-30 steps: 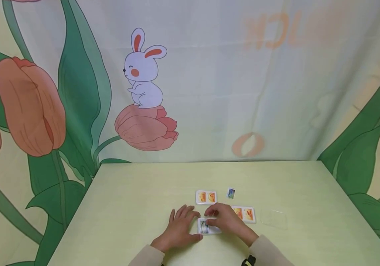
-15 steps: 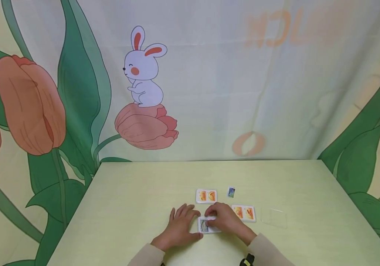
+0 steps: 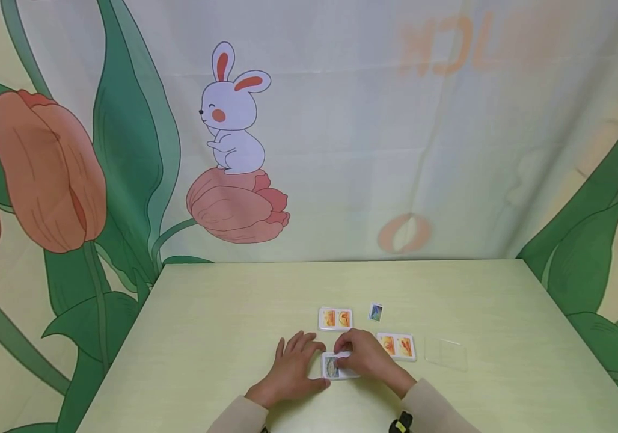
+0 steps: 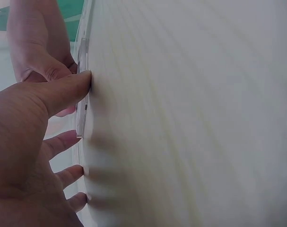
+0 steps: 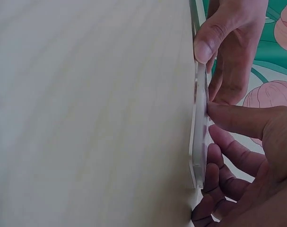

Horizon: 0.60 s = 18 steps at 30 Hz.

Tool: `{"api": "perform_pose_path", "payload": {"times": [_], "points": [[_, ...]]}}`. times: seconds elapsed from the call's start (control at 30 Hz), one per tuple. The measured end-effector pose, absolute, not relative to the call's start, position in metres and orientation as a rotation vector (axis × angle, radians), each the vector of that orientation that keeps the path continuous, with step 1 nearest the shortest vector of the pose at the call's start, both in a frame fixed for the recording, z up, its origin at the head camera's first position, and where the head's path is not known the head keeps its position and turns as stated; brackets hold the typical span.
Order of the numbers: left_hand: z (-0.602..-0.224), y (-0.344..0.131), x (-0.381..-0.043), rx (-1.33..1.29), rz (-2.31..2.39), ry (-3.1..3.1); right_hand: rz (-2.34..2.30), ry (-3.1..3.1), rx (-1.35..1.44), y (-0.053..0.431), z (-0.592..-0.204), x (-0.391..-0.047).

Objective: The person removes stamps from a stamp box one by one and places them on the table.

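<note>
A flat, clear-edged plastic case (image 3: 348, 374) lies on the table in front of me, a small grey-green picture (image 3: 332, 367) at its left end. My left hand (image 3: 294, 374) steadies the case, thumb at the near edge and index finger at the far left corner. In the left wrist view the thumb (image 4: 70, 91) meets the case's side. From the right, my right hand (image 3: 367, 356) presses its thumb on the case beside the picture. Its other fingers curl loosely past the far edge, as the right wrist view shows. The case's right part is mostly hidden under this hand.
Two similar cases with orange pictures lie near, one behind (image 3: 335, 319) and one to the right (image 3: 397, 347). A small loose picture (image 3: 376, 312) sits farther back. At right lies a clear plastic piece (image 3: 446, 353). A printed curtain (image 3: 336, 150) hangs behind the table.
Both hands keep nearly the same place on the case. The right wrist shifts very slightly left; the loose things have stayed put.
</note>
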<state>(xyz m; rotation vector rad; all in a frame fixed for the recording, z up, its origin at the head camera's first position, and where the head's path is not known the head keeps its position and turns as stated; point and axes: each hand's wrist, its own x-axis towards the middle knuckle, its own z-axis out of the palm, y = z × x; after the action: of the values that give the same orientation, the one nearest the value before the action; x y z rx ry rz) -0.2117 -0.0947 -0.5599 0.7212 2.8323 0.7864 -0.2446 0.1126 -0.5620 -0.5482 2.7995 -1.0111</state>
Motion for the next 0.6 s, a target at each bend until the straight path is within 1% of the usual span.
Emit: {"api": "perform_pose_path", "payload": {"times": [0.6], "points": [[-0.5559, -0.0949, -0.2096, 0.711, 0.785, 2.82, -0.986, 2.799, -0.545, 0.1103, -0.5585, -0.2431]]}}
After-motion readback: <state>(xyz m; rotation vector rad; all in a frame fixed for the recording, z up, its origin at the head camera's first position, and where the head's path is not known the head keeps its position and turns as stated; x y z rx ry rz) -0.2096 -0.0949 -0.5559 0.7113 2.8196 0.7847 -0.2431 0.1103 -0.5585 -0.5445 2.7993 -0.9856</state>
